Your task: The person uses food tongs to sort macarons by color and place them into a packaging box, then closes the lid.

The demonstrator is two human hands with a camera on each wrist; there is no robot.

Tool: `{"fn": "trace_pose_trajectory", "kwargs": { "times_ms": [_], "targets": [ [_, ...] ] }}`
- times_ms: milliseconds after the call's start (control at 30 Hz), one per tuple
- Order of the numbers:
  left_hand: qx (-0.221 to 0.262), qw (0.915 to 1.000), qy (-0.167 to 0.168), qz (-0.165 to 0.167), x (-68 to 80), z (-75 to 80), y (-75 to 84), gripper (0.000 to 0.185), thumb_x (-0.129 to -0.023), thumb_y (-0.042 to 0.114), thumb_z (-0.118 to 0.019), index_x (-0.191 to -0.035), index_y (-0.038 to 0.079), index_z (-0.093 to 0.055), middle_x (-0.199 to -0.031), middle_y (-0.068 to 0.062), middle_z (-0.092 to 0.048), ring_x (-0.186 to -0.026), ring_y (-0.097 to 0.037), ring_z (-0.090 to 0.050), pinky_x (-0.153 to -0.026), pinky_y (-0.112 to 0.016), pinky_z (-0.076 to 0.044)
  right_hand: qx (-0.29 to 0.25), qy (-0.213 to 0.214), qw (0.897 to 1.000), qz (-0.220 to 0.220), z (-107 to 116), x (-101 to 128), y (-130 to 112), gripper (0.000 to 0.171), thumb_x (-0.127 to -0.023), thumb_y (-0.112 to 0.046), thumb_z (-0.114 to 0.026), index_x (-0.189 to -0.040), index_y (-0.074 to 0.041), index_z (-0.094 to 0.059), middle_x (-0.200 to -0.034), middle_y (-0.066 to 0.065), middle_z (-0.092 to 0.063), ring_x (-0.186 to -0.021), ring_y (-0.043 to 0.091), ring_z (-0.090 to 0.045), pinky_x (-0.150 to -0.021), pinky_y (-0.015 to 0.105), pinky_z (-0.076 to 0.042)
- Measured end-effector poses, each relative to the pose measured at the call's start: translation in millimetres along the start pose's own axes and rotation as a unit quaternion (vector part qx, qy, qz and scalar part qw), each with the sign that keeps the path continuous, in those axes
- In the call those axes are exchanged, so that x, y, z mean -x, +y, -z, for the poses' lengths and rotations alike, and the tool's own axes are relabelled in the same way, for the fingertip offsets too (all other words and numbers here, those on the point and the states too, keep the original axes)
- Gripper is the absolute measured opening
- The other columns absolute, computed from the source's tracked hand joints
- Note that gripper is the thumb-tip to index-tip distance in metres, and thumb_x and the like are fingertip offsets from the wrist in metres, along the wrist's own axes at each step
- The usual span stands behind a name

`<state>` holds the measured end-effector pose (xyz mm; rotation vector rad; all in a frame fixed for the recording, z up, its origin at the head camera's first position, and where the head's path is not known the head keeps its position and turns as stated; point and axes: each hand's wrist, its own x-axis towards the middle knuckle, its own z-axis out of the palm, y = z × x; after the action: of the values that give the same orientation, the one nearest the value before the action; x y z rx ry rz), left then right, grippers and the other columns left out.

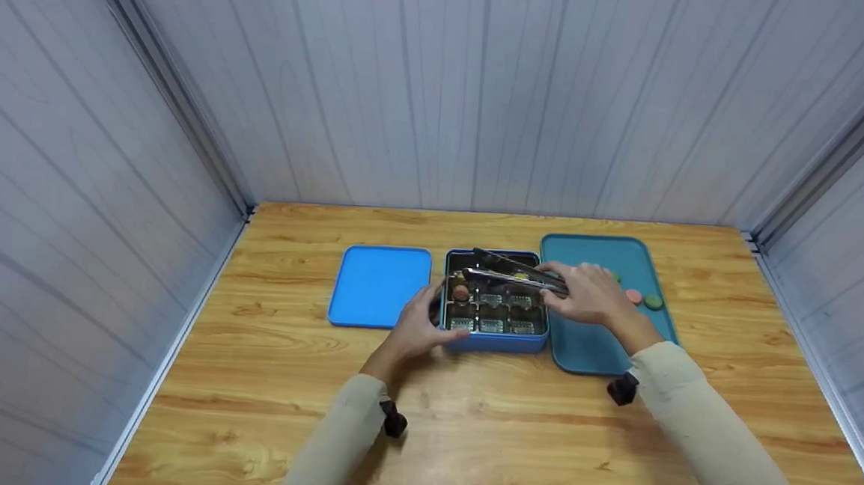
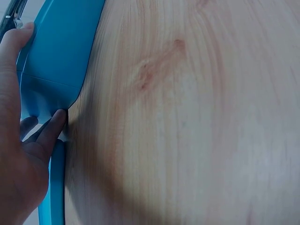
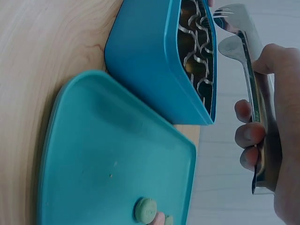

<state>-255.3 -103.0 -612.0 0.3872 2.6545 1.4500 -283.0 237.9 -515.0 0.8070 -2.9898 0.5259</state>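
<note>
A blue box (image 1: 501, 343) holds a clear plastic insert with several compartments. One reddish-brown macaron (image 1: 460, 294) sits in its left column, and yellow shows in the back row. My left hand (image 1: 421, 324) holds the box's front left corner, thumb at the front rim and fingers along the left side. Above the box, my right hand (image 1: 586, 291) grips metal tongs (image 3: 248, 65). One tong end is fork-shaped, the other spoon-shaped. They stand apart over the compartments, and I see nothing between them. The tongs hide part of the back compartments.
A teal tray (image 1: 590, 350) stands right against the box, bearing a pink macaron (image 1: 633, 296), a green macaron (image 1: 653, 302) and another green one partly behind my right hand. Left of the box lies a flat blue lid (image 1: 378, 288). Pale panel walls enclose the wooden table.
</note>
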Motion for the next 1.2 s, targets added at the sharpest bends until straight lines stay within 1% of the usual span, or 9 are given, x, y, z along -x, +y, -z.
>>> {"fn": "trace_pose_trajectory", "kwargs": {
  "times_ms": [133,300,433,500,633,867,1067,1200],
  "targets": [
    [-0.007,1.0000,-0.005,0.005,-0.5,0.2,0.0,0.115,-0.089,0.043,-0.095,-0.180,0.015,-0.030,-0.177,-0.022,-0.044,-0.164,-0.049,-0.043,-0.134,-0.070,-0.037,-0.001,0.010,1.000,-0.005,3.4,5.0,8.7,0.049,-0.107,-0.033,-0.067,-0.152,-0.014,-0.070,-0.056,-0.009,-0.031,-0.051,0.011,-0.024,-0.053,0.030,-0.018],
    [-0.006,0.9999,-0.011,0.006,-0.4,0.4,1.4,0.116,-0.090,0.042,-0.095,-0.181,0.017,-0.027,-0.179,-0.023,-0.041,-0.165,-0.051,-0.041,-0.135,-0.072,-0.035,-0.004,0.032,0.999,-0.008,8.5,13.4,22.2,0.047,-0.106,-0.031,-0.069,-0.147,-0.010,-0.073,-0.056,-0.009,-0.031,-0.052,0.010,-0.024,-0.053,0.028,-0.019],
    [0.002,0.9999,-0.009,0.007,-0.2,0.8,1.2,0.116,-0.090,0.041,-0.095,-0.181,0.019,-0.027,-0.180,-0.023,-0.039,-0.166,-0.051,-0.040,-0.134,-0.072,-0.036,-0.002,0.039,0.999,-0.018,12.0,20.3,33.9,0.045,-0.105,-0.030,-0.071,-0.144,-0.008,-0.074,-0.056,-0.007,-0.037,-0.052,0.011,-0.027,-0.053,0.029,-0.021],
    [0.002,0.9999,-0.010,0.008,-0.3,0.9,1.3,0.116,-0.090,0.041,-0.095,-0.181,0.019,-0.028,-0.181,-0.022,-0.038,-0.167,-0.051,-0.039,-0.134,-0.072,-0.037,-0.001,0.044,0.999,-0.024,14.0,23.9,39.2,0.044,-0.105,-0.030,-0.072,-0.142,-0.007,-0.074,-0.057,-0.005,-0.043,-0.052,0.011,-0.030,-0.053,0.029,-0.023],
    [-0.004,0.9999,-0.012,0.008,-1.2,0.8,1.0,0.115,-0.090,0.042,-0.094,-0.181,0.018,-0.027,-0.182,-0.021,-0.037,-0.167,-0.051,-0.038,-0.134,-0.071,-0.037,-0.007,0.050,0.998,-0.031,18.5,31.2,49.0,0.041,-0.105,-0.027,-0.073,-0.140,-0.004,-0.075,-0.058,-0.002,-0.052,-0.051,0.011,-0.035,-0.053,0.029,-0.025],
    [-0.007,0.9999,-0.010,0.008,-1.9,0.2,1.1,0.116,-0.090,0.040,-0.095,-0.181,0.019,-0.027,-0.182,-0.020,-0.037,-0.167,-0.051,-0.037,-0.135,-0.070,-0.035,-0.002,0.047,0.998,-0.051,25.5,44.0,63.1,0.042,-0.107,-0.030,-0.072,-0.141,-0.004,-0.074,-0.060,-0.003,-0.049,-0.054,0.013,-0.037,-0.054,0.030,-0.027],
    [-0.014,0.9998,-0.010,0.009,-2.1,0.0,0.7,0.118,-0.088,0.046,-0.096,-0.181,0.019,-0.028,-0.183,-0.022,-0.036,-0.167,-0.052,-0.037,-0.136,-0.071,-0.034,0.000,0.028,0.996,-0.083,32.1,54.7,73.2,0.048,-0.109,-0.033,-0.072,-0.146,-0.004,-0.070,-0.061,0.001,-0.049,-0.056,0.017,-0.040,-0.055,0.033,-0.029],
    [-0.013,0.9998,-0.011,0.007,-1.9,0.1,0.2,0.119,-0.088,0.048,-0.095,-0.181,0.020,-0.028,-0.183,-0.024,-0.034,-0.168,-0.054,-0.035,-0.134,-0.075,-0.033,-0.002,0.039,0.995,-0.089,35.8,62.1,78.8,0.046,-0.110,-0.031,-0.071,-0.145,-0.001,-0.070,-0.057,0.002,-0.049,-0.051,0.016,-0.040,-0.052,0.032,-0.029]
  ]
}}
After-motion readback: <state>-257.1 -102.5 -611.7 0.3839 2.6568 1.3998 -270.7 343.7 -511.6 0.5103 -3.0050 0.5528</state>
